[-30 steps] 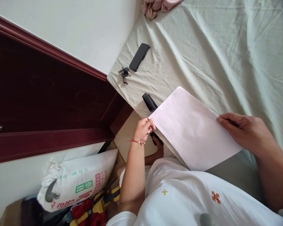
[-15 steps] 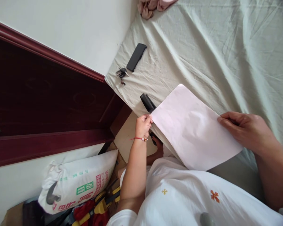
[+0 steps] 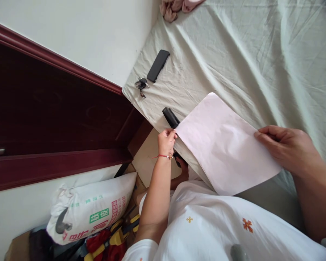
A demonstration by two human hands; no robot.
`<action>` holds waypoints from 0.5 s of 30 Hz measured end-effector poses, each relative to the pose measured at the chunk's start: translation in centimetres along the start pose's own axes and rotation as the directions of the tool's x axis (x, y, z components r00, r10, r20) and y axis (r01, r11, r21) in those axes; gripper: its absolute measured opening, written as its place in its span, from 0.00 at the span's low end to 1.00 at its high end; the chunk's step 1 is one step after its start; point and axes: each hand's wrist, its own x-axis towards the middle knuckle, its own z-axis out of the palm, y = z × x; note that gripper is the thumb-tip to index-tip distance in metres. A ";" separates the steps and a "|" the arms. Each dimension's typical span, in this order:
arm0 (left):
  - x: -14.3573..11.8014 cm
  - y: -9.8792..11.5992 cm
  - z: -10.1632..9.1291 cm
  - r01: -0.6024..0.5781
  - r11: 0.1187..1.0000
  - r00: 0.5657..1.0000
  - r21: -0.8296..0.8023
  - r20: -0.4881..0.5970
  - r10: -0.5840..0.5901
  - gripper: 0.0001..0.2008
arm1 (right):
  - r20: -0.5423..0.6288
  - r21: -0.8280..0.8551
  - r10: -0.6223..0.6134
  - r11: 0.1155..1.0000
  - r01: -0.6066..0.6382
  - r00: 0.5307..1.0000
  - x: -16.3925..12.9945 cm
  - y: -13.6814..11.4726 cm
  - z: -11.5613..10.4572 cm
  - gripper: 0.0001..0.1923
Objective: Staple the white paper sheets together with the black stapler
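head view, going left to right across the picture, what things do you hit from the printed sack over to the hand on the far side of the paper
printed sack → keys → phone → left hand pinching the paper's corner → pink paper → right hand holding the paper's other edge

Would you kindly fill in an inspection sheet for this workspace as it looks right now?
Surface: bed sheet, pale green, wrinkled.
Job's things: pink paper sheets held above the bed edge; black stapler at their left corner.
Clutter: black phone and keys near the bed corner; pink cloth at the far edge.
Grips: left hand pinches the papers' left corner; right hand holds the right edge.
Cables: nothing seen.
Surroundings: dark red door, white wall, printed sack on the floor.
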 end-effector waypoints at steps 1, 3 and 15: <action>-0.1 -0.1 0.0 -0.010 1.000 1.000 -0.006 -0.002 0.010 0.12 | 0.003 0.005 0.007 1.000 -0.007 1.000 0.0 0.1 0.0 0.23; -0.2 -0.4 0.0 -0.034 0.999 0.999 -0.016 -0.005 0.034 0.11 | 0.004 0.016 0.017 1.000 -0.017 1.000 0.0 0.2 0.0 0.23; -1.3 -1.8 -0.4 -0.291 0.957 0.956 -0.006 -0.040 0.291 0.28 | -0.018 0.066 -0.005 0.998 0.007 1.000 0.0 0.1 0.0 0.21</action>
